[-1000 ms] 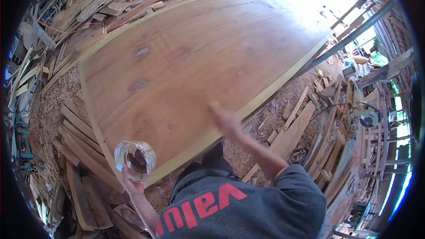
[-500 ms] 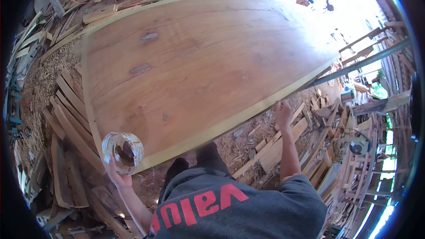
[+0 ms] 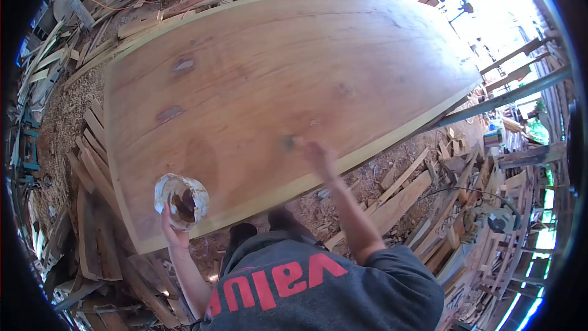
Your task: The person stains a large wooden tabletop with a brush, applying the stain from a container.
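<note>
In the head view my left hand grips a white tub at the lower left, fingers wrapped round its near side. The tub is tilted and shows brown paste smeared inside. My right hand is over the near part of a large wooden slab, fingers closed and blurred by motion. A small dark smear shows just beyond its fingertips; whether it is a held tool I cannot make out. The slab has dark patched knots and a pale edge.
Offcuts and planks lie on the floor at right, near a power saw. More curved boards lie at the left, beside sawdust. A long beam reaches the slab's right side.
My right hand has moved left and inward from beyond the slab's near edge to over its surface. The tub has shifted slightly right; the view has shifted slightly too.
</note>
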Demonstrator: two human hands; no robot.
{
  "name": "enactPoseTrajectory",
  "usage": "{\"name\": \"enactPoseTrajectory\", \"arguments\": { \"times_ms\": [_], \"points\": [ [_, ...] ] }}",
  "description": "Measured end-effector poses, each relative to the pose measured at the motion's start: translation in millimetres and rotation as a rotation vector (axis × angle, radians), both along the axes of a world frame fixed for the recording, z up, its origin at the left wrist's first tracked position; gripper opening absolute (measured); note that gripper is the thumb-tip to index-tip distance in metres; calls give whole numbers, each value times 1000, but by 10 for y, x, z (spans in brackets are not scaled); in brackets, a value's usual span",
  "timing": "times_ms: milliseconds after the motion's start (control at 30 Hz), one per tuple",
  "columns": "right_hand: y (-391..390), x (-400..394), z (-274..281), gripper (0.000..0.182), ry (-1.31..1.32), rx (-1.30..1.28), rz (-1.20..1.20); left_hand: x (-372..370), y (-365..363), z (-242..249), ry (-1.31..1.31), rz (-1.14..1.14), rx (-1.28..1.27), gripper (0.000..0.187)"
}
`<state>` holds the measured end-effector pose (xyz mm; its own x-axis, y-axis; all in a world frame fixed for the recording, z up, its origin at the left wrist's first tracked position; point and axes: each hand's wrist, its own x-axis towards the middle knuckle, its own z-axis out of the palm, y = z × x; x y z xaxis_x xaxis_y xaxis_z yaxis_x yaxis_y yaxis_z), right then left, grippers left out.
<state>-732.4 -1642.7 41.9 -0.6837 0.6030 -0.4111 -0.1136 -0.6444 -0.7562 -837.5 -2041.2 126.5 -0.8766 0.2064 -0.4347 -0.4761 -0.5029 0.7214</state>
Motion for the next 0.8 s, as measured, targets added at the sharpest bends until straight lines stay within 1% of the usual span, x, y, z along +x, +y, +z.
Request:
{"name": "enactPoseTrajectory", "arguments": {
  "times_ms": [33,67,100,133,167,200,233,300,367,400,433,467,500,533,567,600,667,700,767,800],
  "points": [
    [527,417,42,20,-234,713,122,6,93,-51,-33,1,21,53],
    [750,711,512,19,-606,869,61,-12,56,-130,-36,-1,29,53],
    [1116,1035,560,20,-699,975,-38,-16,154,-184,-40,-1,36,53],
    [1658,1425,210,22,-624,1272,-196,-10,242,-221,-56,-2,37,53],
    [1888,1655,250,22,-864,1457,-264,-11,303,-238,-74,0,37,53],
    [1989,1703,352,22,-1102,1638,-335,0,385,-225,-80,9,44,53],
    [2053,1636,368,22,-1091,1649,-327,5,469,-199,-75,5,43,53],
    [1791,1191,533,22,-1013,1692,-340,-10,525,-96,-62,15,31,53],
    [1447,688,218,19,-990,1623,-23,-11,595,-54,-95,6,32,53],
    [1204,362,-9,14,-685,1734,-22,-32,602,-20,-91,-6,52,53],
    [760,25,8,9,-686,1867,13,-40,603,6,-82,-6,43,53],
    [233,-295,424,7,-671,1885,241,-48,586,33,-59,7,19,53],
    [-103,-503,225,5,-428,1684,326,-61,553,54,-39,16,-3,54],
    [-548,-734,322,5,-451,1633,567,-74,453,110,-39,8,-14,54],
    [-933,-901,343,7,-194,1574,522,-104,374,112,-51,21,-11,54],
    [-1221,-1025,310,13,39,1422,531,-149,318,103,-60,32,-3,54],
    [-1473,-1198,382,19,195,903,786,-231,238,93,-45,38,-6,54],
    [-1398,-1205,389,19,178,911,780,-261,171,63,-36,60,-16,55],
    [-1040,-1160,457,23,19,908,576,-336,35,-57,-53,63,25,55],
    [-709,-1076,195,23,45,438,399,-364,18,-64,-54,80,37,54]
  ]
}}
